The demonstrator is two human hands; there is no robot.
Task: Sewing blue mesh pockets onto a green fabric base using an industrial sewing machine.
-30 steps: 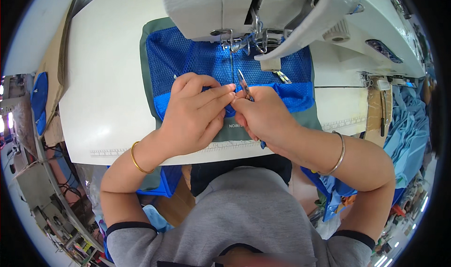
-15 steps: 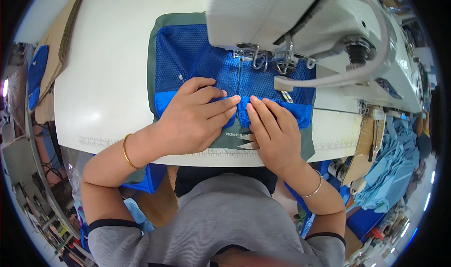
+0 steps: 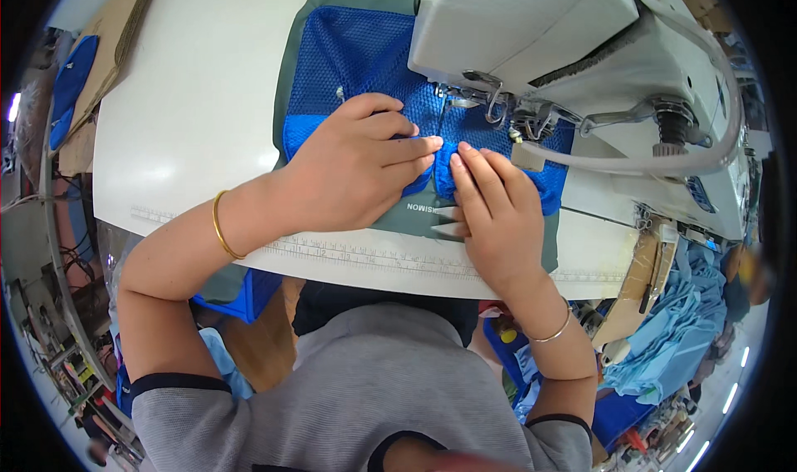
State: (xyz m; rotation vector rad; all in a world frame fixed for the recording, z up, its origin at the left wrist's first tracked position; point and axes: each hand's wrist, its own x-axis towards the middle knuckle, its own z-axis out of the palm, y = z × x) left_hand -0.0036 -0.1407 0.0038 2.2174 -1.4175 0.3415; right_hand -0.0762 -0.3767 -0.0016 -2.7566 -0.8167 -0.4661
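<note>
A grey-green fabric panel (image 3: pixel 292 78) lies flat on the white sewing table, covered by blue mesh (image 3: pixel 357 53) with a brighter blue band (image 3: pixel 300 130) along its near side. My left hand (image 3: pixel 357 165) rests on the band and mesh, fingers stretched out and lying flat. Beside it, my right hand (image 3: pixel 498 206) presses its fingertips on the band across a narrow gap. Thread snips, tucked under that hand, show two pointed silver blades (image 3: pixel 451 223). Just beyond my fingertips, the mesh runs under the metal foot (image 3: pixel 452 94) of a sewing machine.
The white sewing machine (image 3: pixel 523 32) overhangs the far right of the panel, a pale hose (image 3: pixel 631 163) curving beside it. A printed ruler (image 3: pixel 365 256) follows the table's near edge. Light blue cloth (image 3: pixel 672 314) is heaped at right; cardboard (image 3: pixel 108 65) stands at far left.
The panel has slid away from me toward the machine, uncovering more of the ruler. Both hands have moved with it, keeping their places on the blue band. The whole view has shifted slightly.
</note>
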